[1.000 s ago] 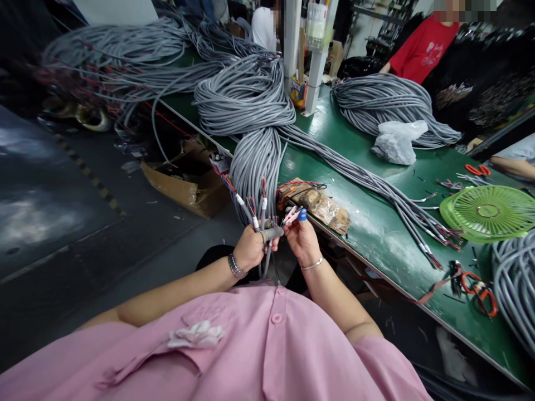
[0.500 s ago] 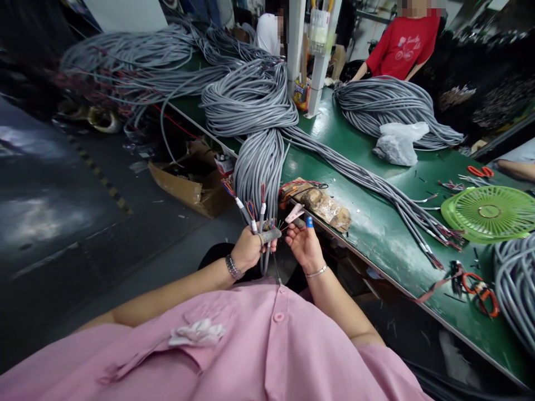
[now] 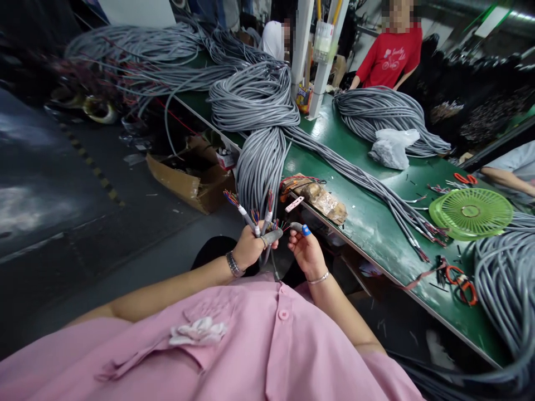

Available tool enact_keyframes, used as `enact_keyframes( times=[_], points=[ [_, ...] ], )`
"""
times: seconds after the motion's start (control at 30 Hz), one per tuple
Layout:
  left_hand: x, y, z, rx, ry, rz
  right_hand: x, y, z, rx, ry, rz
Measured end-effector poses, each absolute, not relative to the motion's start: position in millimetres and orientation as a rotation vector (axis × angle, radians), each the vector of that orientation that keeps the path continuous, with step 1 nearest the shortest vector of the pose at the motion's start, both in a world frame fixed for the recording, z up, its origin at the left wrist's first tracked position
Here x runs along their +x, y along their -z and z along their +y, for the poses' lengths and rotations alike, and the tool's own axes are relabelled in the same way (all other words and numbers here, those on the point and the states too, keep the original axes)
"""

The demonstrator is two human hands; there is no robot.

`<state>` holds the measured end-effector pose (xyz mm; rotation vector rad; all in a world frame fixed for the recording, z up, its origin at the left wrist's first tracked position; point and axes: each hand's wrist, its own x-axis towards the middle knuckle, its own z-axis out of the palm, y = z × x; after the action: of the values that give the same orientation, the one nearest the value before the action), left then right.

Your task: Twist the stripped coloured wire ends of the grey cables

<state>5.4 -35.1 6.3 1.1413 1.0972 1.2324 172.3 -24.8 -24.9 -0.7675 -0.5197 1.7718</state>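
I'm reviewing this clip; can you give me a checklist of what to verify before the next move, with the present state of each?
1. Left hand closed around the grey round cables with white-banded ends: ok.
2. Right hand pinching one of the thin coloured wires: cannot tell; fingertips are close, but contact is too small to see.
3. Blue band in place on the right hand: ok.
4. Pink elongated piece free of both hands: ok, beside the brown film-wrapped block.
5. Orange-handled metal tool away from both hands: ok, on the green tabletop.
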Motion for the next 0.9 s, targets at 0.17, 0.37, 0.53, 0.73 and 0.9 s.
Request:
enact_keyframes(
  times=[0.17,0.37,0.53,0.73,0.9],
  points=[
    [4.0,-13.3,-42.1,1.174,-1.188,1.101,171.8,21.9,-35.4,-0.779,-1.745,-0.568],
    [14.1,-13.8,-34.3,1.083,-1.141,1.054,177.0,22.3,-42.4,-0.854,-1.664,-0.619],
    [16.9,-8.3,-26.8,1.028,-1.109,1.003,195.5,25.4,-44.5,-0.911,-1.553,-0.612],
    [6.0,-6.3,-29.0,0.998,-1.121,0.972,203.4,12.2,-50.8,-0.985,-1.458,-0.772],
    [0.2,-6.0,-35.6,1.13,-1.142,0.904,176.6,-28.0,-57.1,-0.96,-1.362,-1.241]
  ],
)
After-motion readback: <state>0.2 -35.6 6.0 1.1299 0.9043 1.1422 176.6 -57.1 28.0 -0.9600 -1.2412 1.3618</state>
